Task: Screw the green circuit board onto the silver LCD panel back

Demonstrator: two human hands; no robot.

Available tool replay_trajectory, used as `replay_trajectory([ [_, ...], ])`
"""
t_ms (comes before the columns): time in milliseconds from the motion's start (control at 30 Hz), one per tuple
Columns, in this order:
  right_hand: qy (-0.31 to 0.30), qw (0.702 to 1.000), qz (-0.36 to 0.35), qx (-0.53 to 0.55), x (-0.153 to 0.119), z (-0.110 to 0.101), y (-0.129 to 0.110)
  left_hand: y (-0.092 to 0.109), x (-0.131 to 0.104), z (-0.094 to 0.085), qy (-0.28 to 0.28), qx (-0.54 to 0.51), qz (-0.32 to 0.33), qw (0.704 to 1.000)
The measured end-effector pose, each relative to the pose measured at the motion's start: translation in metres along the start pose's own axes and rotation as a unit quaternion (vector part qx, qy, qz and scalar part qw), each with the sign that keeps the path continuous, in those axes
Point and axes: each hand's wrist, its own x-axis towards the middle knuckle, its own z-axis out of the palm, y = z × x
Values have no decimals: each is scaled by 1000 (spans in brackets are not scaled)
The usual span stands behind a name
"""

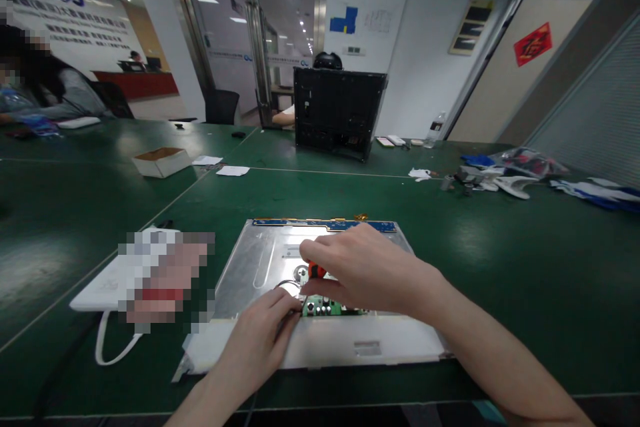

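Observation:
A flat silver display panel (240, 280) lies on the green table before me, with a white band (330, 343) along its near edge. A blue circuit strip (280, 222) runs along its far edge. Over the panel's middle, my right hand (370, 270) is closed around the red-and-black handle of what looks like a screwdriver (316, 270); its tip is hidden. My left hand (263, 327) has its fingers pressed together at the left end of a green circuit board (325, 307), beside a thin cable. What those fingers pinch cannot be made out.
Left of the panel lie a white device (100, 287) with a white cable and a pixelated item. Farther back stand an open box (163, 161) and a black monitor back (340, 110). Gloves and small parts (493, 177) lie at right. A person sits far left.

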Motion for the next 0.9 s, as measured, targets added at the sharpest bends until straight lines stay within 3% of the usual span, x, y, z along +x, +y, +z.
replay_trajectory([
  [300, -13, 999, -46, 24, -4, -1, 0, 0, 1, 0, 1, 2, -2, 1000],
  [633, -9, 1000, -22, 8, -3, 1, -1, -2, 1, 2, 3, 0, -1, 1000],
  [900, -28, 998, -49, 31, -6, -1, -3, -2, 0, 1, -4, -6, -6, 1000],
])
